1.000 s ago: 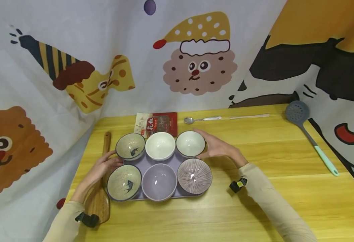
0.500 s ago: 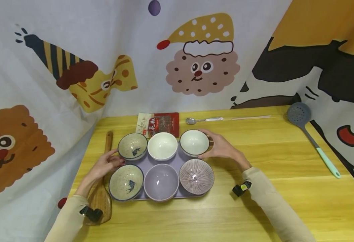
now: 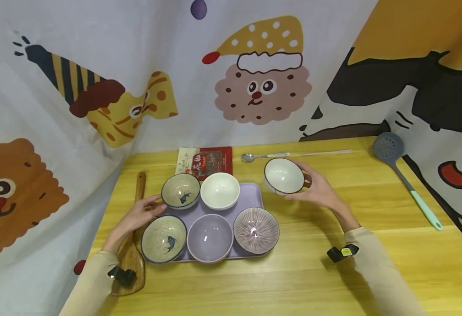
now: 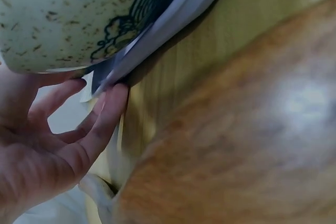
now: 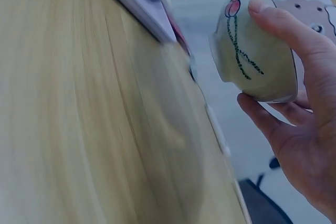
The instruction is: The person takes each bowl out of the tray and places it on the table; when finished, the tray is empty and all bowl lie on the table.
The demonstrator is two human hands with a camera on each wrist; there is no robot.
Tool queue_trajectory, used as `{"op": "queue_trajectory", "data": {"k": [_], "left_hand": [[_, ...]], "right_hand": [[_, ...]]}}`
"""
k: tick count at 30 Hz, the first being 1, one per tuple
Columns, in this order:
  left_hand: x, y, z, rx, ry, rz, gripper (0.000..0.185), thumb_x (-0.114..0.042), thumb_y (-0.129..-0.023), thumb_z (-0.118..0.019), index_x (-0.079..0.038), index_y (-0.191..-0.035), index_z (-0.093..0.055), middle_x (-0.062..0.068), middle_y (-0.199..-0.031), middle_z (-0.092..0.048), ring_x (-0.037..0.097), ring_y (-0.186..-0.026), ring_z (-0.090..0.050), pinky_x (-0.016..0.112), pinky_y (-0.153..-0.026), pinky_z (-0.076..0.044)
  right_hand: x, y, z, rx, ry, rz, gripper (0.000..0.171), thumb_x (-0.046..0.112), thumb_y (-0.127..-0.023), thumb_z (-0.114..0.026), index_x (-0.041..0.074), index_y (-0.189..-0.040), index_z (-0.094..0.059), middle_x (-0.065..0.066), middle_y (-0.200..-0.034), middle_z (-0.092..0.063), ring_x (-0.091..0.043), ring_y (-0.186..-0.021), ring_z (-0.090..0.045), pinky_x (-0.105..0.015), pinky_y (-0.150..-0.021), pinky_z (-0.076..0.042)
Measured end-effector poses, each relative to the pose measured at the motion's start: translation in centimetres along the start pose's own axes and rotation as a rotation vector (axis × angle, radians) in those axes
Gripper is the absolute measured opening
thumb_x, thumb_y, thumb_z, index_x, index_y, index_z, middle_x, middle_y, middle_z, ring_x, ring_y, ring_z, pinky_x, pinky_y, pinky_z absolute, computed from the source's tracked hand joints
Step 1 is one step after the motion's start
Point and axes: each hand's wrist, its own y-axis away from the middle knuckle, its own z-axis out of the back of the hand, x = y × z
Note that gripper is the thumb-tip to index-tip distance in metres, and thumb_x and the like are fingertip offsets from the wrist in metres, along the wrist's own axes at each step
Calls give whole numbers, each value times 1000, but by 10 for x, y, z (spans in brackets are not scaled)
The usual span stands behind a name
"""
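My right hand (image 3: pixel 321 188) grips a small white bowl (image 3: pixel 284 175) with a dark rim, thumb on one side and fingers on the other. The right wrist view shows this bowl (image 5: pixel 257 51) raised above the table, a flower drawn on its outside. On the purple tray (image 3: pixel 251 193) stand a speckled fish bowl (image 3: pixel 177 188) and a cream bowl (image 3: pixel 220 188) behind, with another fish bowl (image 3: pixel 161 237), a lilac bowl (image 3: pixel 210 237) and a striped bowl (image 3: pixel 256 228) in front. Relaxed fingers of my left hand (image 3: pixel 141 215) touch the tray's left edge, close against the rear fish bowl.
A wooden spatula (image 3: pixel 132 263) lies left of the tray, partly under my left arm. Behind stand a red spice packet (image 3: pixel 215 160), a spoon (image 3: pixel 262 156) and chopsticks (image 3: pixel 325 152). A slotted skimmer (image 3: pixel 406 180) lies at the far right. Printed cloth hangs behind the table.
My right hand has lifted the small white bowl off the tray's back right corner and moved it right. The rear fish bowl and the cream bowl have shifted slightly right, my left hand alongside.
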Motion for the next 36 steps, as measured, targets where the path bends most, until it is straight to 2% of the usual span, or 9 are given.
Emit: {"op": "queue_trajectory", "data": {"k": [8, 12, 16, 21, 24, 28, 31, 36], "left_hand": [[-4, -11, -3, 28, -81, -25, 61, -27, -100, -62, 7, -147, -45, 32, -124, -64, 42, -110, -63, 43, -85, -56], [-6, -11, -2, 34, -80, -36, 60, -24, -100, -62, 7, -148, -44, 32, -123, -64, 40, -109, -63, 37, -80, -57], [-3, -7, -3, 22, -42, -65, 59, -11, -99, -62, 11, -148, -39, 31, -111, -67, 29, -92, -66, 26, -68, -55], [-1, -11, -5, 13, -8, -73, 65, -2, -95, -65, 13, -150, -34, 27, -100, -65, 18, -79, -62, 24, -63, -53], [2, -16, -5, 6, 17, -71, 66, -1, -94, -66, 12, -150, -34, 25, -97, -64, 13, -76, -61, 23, -62, -53], [2, -21, -5, 29, 69, -69, 65, -1, -93, -65, 10, -150, -36, 25, -98, -64, 10, -76, -62, 24, -63, -55], [3, -20, -4, 57, 95, -59, 65, 0, -94, -63, 9, -152, -34, 25, -101, -64, 11, -79, -64, 25, -67, -57], [8, -12, -4, 60, 110, -41, 67, 6, -91, -59, 10, -152, -33, 24, -100, -65, 12, -82, -64, 25, -69, -57]], "right_hand": [[-6, 32, 42, -115, 55, -23, 104, 7, -68, -93, 12, -156, -37, -20, -154, -42, -46, -128, -55, -18, -90, -53], [-11, 46, 60, -176, 79, -39, 105, 5, -68, -93, 15, -157, -37, -18, -155, -41, -45, -130, -54, -12, -87, -51], [-16, 54, 78, -227, 122, -60, 106, 6, -69, -93, 15, -157, -36, -18, -156, -39, -45, -130, -53, -8, -85, -49], [-24, 69, 101, -288, 158, -108, 105, 8, -71, -92, 12, -158, -33, -21, -157, -36, -47, -130, -51, -5, -82, -47], [-30, 76, 112, -318, 177, -144, 105, 10, -73, -91, 12, -159, -31, -22, -158, -33, -48, -130, -49, -3, -81, -46], [-40, 87, 127, -364, 221, -191, 106, 13, -74, -90, 12, -160, -28, -24, -158, -33, -50, -128, -49, 0, -77, -42], [-47, 92, 136, -385, 250, -223, 107, 16, -75, -90, 12, -161, -27, -28, -156, -33, -54, -127, -49, 1, -74, -40], [-56, 91, 145, -400, 300, -271, 110, 27, -76, -90, 12, -162, -22, -30, -158, -29, -58, -128, -46, -2, -72, -37]]}}
